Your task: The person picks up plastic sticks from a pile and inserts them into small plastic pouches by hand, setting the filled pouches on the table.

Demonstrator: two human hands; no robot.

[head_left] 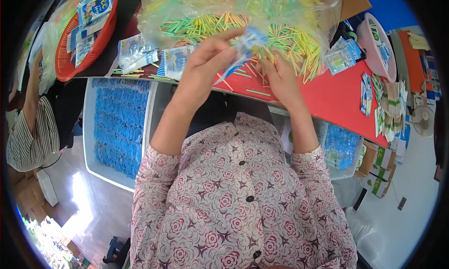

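My left hand (206, 63) is closed on a small blue-and-white printed plastic packet (250, 40), tilted in front of me above the table. Close beside it, my right hand (281, 79) pinches thin pastel sticks (266, 51) between thumb and fingers, their tips near the packet; whether any are inside it I cannot tell. Behind both hands lies a large pile of yellow, green and orange sticks (206, 25), partly under clear plastic bags (243, 2). Left of my left hand, more packets (135, 52) lie flat. Several loose sticks (257, 92) rest near the table's front edge.
A red basket (60, 58) of packets stands at the left, a pink basin (384, 65) at the right of the red tabletop (329, 98). Below are white bins, one (87, 128) full of blue packets. A striped sleeve (28, 138) of another person shows at far left.
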